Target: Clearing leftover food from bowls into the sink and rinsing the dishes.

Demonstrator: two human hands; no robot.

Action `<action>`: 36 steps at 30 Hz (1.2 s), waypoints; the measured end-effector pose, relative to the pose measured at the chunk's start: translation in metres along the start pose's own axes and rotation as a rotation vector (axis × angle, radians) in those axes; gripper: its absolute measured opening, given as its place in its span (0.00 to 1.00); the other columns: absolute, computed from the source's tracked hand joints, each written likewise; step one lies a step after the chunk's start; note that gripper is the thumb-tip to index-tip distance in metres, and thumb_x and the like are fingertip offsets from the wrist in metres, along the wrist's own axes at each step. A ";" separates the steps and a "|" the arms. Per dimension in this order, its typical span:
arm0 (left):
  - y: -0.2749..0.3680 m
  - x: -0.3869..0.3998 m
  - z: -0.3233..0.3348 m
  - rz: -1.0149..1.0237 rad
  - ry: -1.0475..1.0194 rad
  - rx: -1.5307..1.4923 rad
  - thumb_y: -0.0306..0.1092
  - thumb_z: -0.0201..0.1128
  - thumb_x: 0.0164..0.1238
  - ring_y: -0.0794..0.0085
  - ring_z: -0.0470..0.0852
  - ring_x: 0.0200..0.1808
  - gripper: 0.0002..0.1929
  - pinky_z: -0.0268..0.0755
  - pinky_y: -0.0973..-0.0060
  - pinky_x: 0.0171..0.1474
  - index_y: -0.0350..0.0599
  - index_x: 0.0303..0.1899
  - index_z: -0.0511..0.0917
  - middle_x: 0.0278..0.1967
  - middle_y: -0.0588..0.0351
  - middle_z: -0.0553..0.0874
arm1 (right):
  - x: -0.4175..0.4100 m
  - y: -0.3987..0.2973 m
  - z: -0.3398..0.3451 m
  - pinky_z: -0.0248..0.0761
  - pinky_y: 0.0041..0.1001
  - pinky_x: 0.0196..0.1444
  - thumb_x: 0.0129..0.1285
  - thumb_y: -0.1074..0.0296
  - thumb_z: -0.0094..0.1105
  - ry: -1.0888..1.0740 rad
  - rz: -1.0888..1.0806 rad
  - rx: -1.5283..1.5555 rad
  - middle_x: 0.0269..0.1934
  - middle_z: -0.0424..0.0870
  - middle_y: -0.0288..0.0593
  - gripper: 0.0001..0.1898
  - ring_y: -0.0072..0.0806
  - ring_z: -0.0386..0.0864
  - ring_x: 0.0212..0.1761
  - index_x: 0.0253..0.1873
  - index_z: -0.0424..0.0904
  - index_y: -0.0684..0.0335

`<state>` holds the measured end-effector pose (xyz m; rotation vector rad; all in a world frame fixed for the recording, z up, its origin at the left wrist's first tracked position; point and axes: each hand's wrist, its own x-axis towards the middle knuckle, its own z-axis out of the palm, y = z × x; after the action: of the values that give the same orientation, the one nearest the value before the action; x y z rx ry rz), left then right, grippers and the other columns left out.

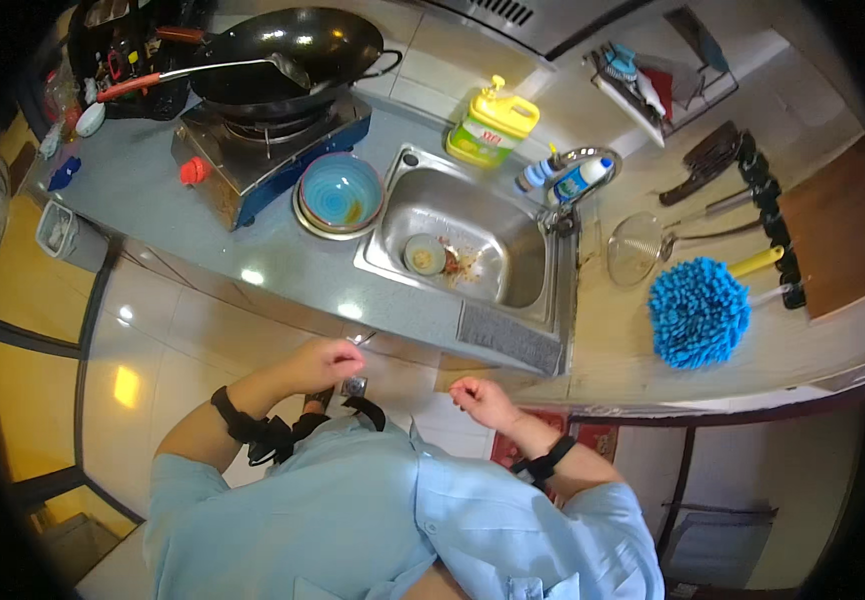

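Note:
Both hands hang in the air in front of my shirt, short of the counter's front edge. My left hand point(330, 364) has its fingers curled, and nothing shows in it. My right hand point(483, 401) is loosely curled too, nearest to a grey cloth point(509, 337) on the counter edge. Beyond them a steel sink point(444, 191) holds a small bowl point(424, 254) with food remains, and reddish scraps lie beside it. Left of the sink, a blue bowl point(341, 191) with a brown residue rests on stacked dishes. A yellow pump jug point(492, 124) of detergent stands behind the sink.
A black wok point(282, 45) with a ladle point(215, 69) across it sits on a portable gas stove point(260, 150). Right of the sink hang a wire strainer point(635, 247), a cleaver point(710, 150) and a blue microfibre duster point(699, 313). Bottles stand by the faucet point(558, 220).

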<state>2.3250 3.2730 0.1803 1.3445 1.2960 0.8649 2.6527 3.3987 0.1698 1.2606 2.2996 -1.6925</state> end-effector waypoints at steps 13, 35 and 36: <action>-0.135 -0.067 -0.013 -0.488 0.420 -0.064 0.34 0.59 0.63 0.77 0.77 0.29 0.08 0.71 0.78 0.33 0.39 0.36 0.78 0.27 0.58 0.80 | 0.105 -0.026 -0.061 0.66 0.17 0.26 0.66 0.66 0.54 0.254 0.029 0.444 0.25 0.77 0.32 0.06 0.16 0.71 0.23 0.39 0.76 0.62; -0.190 -0.090 0.046 -1.082 0.883 -0.306 0.35 0.56 0.63 0.78 0.75 0.24 0.08 0.69 0.79 0.27 0.41 0.35 0.77 0.24 0.58 0.79 | 0.346 0.090 -0.139 0.73 0.38 0.44 0.55 0.60 0.60 -0.239 -0.177 -0.701 0.36 0.82 0.53 0.16 0.43 0.80 0.38 0.46 0.77 0.61; -0.182 -0.085 0.053 -1.061 0.874 -0.294 0.35 0.57 0.63 0.77 0.76 0.25 0.08 0.70 0.79 0.29 0.40 0.35 0.77 0.25 0.58 0.80 | 0.350 0.092 -0.135 0.72 0.39 0.46 0.53 0.61 0.61 -0.283 -0.187 -0.756 0.37 0.81 0.54 0.17 0.45 0.79 0.41 0.47 0.77 0.61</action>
<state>2.3205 3.1598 0.0065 -0.1263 2.1063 0.8017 2.5303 3.7202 -0.0058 0.6245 2.5278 -0.7843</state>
